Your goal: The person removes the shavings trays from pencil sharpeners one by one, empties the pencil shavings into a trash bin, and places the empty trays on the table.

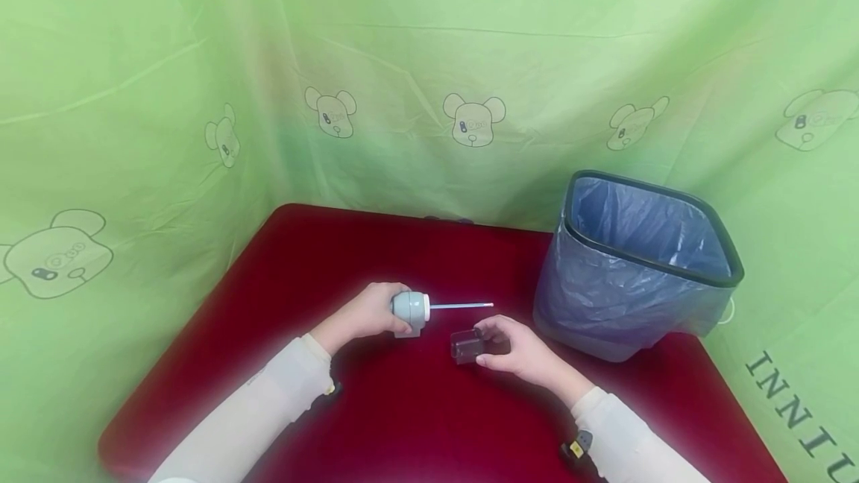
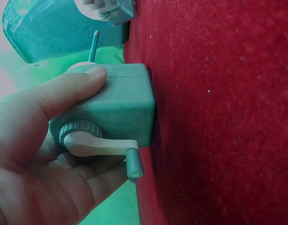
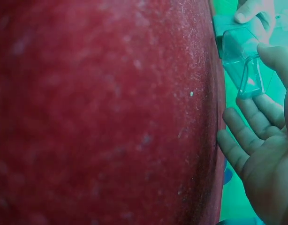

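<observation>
My left hand [image 1: 367, 311] grips a grey-green crank pencil sharpener [image 1: 411, 307], thumb across its upper side. In the left wrist view, the white crank arm [image 2: 106, 144] with its green knob points toward the palm side. A light-blue pencil [image 1: 459, 306] sticks out of the sharpener's far end, pointing right in the head view. My right hand [image 1: 520, 349] pinches a clear plastic shavings drawer [image 1: 466, 347] between thumb and fingers, apart from the sharpener. In the right wrist view, the drawer [image 3: 242, 63] looks see-through and its remaining holding fingers are spread below.
A bin [image 1: 637, 274] lined with a bluish plastic bag and edged by a dark rim stands at the table's right. The table [image 1: 322, 259] has a red cover. Green curtains [image 1: 403, 36] printed with bear heads hang close behind and on both sides.
</observation>
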The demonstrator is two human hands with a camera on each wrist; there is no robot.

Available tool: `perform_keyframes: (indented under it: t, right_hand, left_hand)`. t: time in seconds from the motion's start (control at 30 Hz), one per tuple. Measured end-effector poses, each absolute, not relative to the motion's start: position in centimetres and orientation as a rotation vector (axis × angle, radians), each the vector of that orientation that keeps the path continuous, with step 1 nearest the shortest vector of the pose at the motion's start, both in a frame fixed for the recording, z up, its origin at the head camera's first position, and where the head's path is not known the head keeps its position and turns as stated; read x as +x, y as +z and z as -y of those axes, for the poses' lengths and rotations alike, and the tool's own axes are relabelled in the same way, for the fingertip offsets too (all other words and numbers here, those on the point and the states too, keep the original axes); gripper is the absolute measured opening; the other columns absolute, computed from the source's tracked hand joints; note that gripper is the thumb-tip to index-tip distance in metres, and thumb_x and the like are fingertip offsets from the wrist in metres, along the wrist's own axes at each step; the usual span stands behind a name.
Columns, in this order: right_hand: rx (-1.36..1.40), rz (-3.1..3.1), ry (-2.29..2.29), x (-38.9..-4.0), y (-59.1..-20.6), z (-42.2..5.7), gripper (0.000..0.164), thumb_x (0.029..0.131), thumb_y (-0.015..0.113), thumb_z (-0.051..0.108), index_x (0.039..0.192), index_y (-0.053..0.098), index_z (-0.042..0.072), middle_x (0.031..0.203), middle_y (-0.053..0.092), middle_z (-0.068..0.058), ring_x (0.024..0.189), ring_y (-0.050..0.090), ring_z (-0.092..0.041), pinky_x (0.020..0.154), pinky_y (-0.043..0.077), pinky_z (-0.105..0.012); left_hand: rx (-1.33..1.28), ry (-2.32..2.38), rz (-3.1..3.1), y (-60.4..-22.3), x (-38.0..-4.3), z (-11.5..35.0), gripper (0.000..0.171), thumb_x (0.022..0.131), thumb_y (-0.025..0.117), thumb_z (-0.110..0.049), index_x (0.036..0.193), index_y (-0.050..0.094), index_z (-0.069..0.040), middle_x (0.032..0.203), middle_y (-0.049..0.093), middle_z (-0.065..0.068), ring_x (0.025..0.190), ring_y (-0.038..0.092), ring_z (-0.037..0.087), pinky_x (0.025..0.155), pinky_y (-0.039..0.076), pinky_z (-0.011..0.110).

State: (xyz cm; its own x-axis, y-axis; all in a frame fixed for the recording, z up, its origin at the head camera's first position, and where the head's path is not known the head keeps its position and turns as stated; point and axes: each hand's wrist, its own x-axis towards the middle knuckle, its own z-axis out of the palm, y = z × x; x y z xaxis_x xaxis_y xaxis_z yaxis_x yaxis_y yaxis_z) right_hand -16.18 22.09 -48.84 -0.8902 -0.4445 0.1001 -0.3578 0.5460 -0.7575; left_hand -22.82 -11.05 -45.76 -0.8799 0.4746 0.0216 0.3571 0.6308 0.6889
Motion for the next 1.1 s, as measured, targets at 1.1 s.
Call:
perform_keyframes:
  t: [1.1]
  right_hand:
    - [-0.792, -2.847, -0.912, -16.11, -48.26, -21.58, 0.05, 0.079, 0.087, 0.035, 0.121, 0.066, 0.019, 0.107, 0.067, 0.011, 0.102, 0.063, -0.008, 0.094, 0.054, -0.038]
  left_hand:
    - [0.717, 1.072, -2.698, -46.01, -23.03, 11.13, 0.062, 0.071, 0.094, -0.023, 0.124, 0.066, -0.008, 0.1, 0.069, -0.001, 0.085, 0.063, 0.017, 0.08, 0.056, 0.037]
